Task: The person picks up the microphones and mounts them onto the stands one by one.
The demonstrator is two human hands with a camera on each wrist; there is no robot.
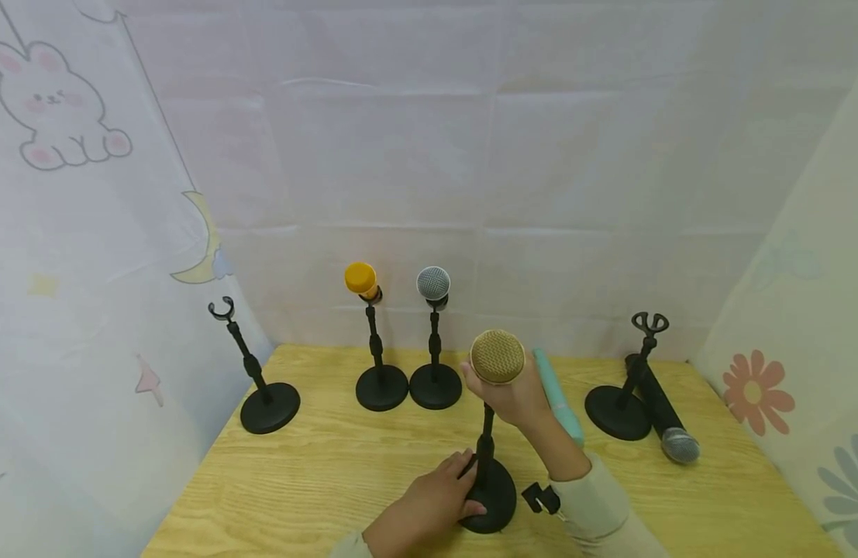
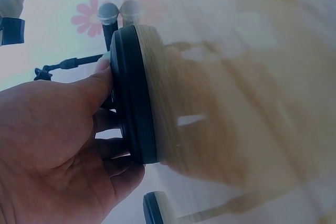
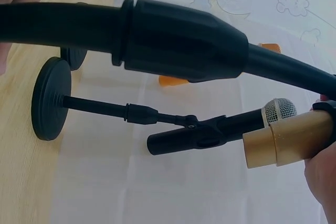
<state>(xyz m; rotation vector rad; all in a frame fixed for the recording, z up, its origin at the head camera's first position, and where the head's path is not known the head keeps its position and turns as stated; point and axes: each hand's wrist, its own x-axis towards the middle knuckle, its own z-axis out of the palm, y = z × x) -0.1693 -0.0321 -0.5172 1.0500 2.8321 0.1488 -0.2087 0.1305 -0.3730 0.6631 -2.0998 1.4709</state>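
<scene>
A gold microphone (image 1: 497, 356) sits at the top of a black desk stand, its mesh head facing up toward the head camera. My right hand (image 1: 518, 397) holds it just below the head; in the right wrist view its gold tail end (image 3: 289, 141) sticks out past the black clip. Down at the tabletop, my left hand (image 1: 432, 496) grips the stand's round base (image 1: 497, 502). The left wrist view has the thumb on top of that base (image 2: 135, 95) and the fingers at its rim.
Behind stand two stands holding a yellow microphone (image 1: 361, 279) and a silver-headed microphone (image 1: 433, 284). A bare stand (image 1: 270, 407) is at left, another (image 1: 618, 412) at right. A teal microphone (image 1: 558, 399) and a black microphone (image 1: 662, 407) lie on the wooden table (image 1: 317, 473).
</scene>
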